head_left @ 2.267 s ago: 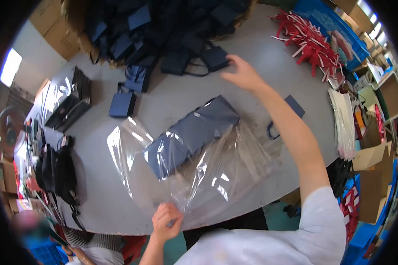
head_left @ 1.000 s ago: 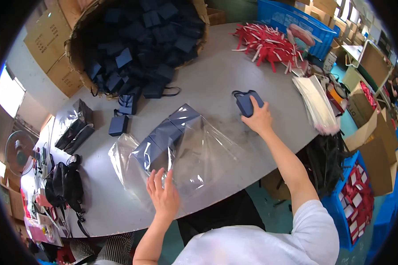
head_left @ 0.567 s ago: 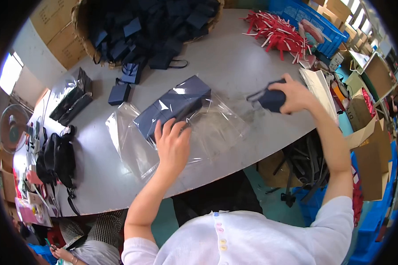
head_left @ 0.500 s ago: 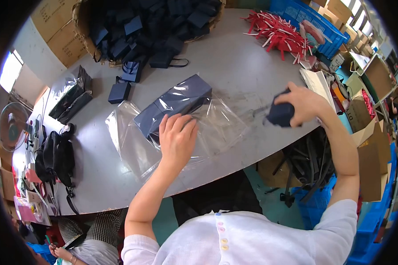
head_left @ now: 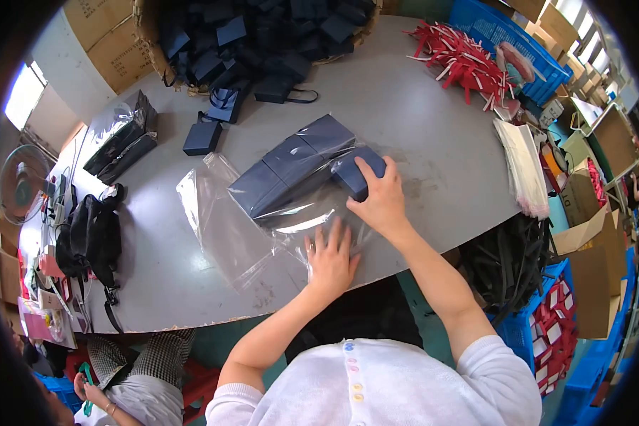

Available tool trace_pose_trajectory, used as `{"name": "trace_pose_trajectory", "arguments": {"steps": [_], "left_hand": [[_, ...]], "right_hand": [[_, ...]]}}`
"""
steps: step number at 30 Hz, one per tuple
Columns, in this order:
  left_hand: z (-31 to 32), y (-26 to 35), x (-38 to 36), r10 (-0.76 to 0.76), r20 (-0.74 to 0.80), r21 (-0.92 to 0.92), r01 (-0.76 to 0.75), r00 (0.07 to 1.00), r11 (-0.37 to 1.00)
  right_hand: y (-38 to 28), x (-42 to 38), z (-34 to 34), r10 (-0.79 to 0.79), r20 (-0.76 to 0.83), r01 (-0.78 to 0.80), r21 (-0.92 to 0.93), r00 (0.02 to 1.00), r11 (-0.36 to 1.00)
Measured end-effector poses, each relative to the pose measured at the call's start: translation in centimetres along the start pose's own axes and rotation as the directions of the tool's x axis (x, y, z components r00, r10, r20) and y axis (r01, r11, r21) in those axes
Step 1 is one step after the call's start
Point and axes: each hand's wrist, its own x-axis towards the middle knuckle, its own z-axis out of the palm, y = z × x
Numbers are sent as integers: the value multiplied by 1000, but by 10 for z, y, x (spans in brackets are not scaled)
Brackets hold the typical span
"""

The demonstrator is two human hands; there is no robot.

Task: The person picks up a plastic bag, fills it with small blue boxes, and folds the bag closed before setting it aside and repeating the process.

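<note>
My right hand [head_left: 385,200] grips a small navy box [head_left: 348,169] between thumb and fingers, right beside a row of navy boxes [head_left: 285,169] inside a clear plastic bag. My left hand [head_left: 331,261] lies with fingers spread on the near side of the clear plastic bag [head_left: 302,226]. Another clear plastic bag [head_left: 220,231] lies flat to the left of the row. Farther back, a single navy box [head_left: 202,138] rests on the table, close to a box with a ribbon loop [head_left: 225,105].
A wicker basket [head_left: 148,35] heaped with navy boxes stands at the back. Wrapped dark packages [head_left: 123,138] and a black bag [head_left: 92,231] lie left. Red ribbons [head_left: 461,64] and a blue crate [head_left: 511,39] are back right. Another person [head_left: 145,387] sits at lower left.
My right hand has brought the navy box leftward from the right side of the table to the row. My left hand has moved off the row, toward me and right, onto the bag.
</note>
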Motion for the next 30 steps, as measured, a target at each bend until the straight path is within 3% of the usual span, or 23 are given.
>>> {"name": "trace_pose_trajectory", "arguments": {"steps": [1,4,6,7,9,10,11,12,13,14,15,16,17,19,20,22,24,28,29,30], "left_hand": [[5,-3,-12,-2,98,279,-25,995,960],[-5,-6,-29,-61,229,266,-2,971,964],[-11,-3,-32,-68,222,255,9,973,967],[-15,-2,-31,-66,217,243,12,974,970],[-22,3,-25,-84,210,227,35,974,973],[-23,7,-24,-100,211,208,55,972,977],[-24,10,-21,-107,216,201,63,971,978],[-24,12,-17,-107,219,194,64,970,979],[-24,14,-14,-104,224,189,62,969,980],[-18,11,-8,-100,225,188,58,969,980],[-9,10,-4,-26,157,-37,33,987,999],[-1,13,-3,24,81,-264,-2,996,965],[5,21,11,92,-12,-363,-90,996,928],[33,29,28,43,9,-371,-37,999,928],[47,29,38,2,15,-363,4,1000,932],[60,30,51,-29,12,-330,32,999,944],[57,35,58,-100,52,-334,112,994,936],[64,43,64,-146,199,-242,193,969,951],[58,40,70,-146,301,-270,231,942,935],[62,36,65,-89,224,-280,151,971,948]], "right_hand": [[0,-1,7,6,-27,-5,40,1000,999],[1,-15,14,-2,-32,5,96,999,995],[-1,-29,4,-156,-98,154,-29,983,988],[-5,-40,-2,-161,-96,159,-28,982,987],[-8,-59,-11,-19,-256,60,152,967,986],[-4,-61,-6,-21,-246,59,150,969,987],[3,-63,0,173,-74,-125,428,982,895],[9,-68,4,315,146,-333,632,938,700],[18,-70,4,324,156,-347,627,933,698],[28,-60,3,243,-137,-150,479,960,865],[36,-51,3,90,-394,13,251,915,968],[43,-45,3,96,-386,2,246,918,969],[50,-37,3,113,-227,-58,237,967,970],[70,-32,7,178,62,-184,113,982,976],[70,-31,5,170,60,-176,106,984,979],[66,-42,-2,236,-100,-190,342,967,920],[66,-54,-16,243,-55,-215,302,969,929],[83,-62,-28,124,93,-144,253,988,957],[92,-57,-33,42,226,-86,189,973,978],[98,-51,-39,-33,359,-16,132,933,991]]}}
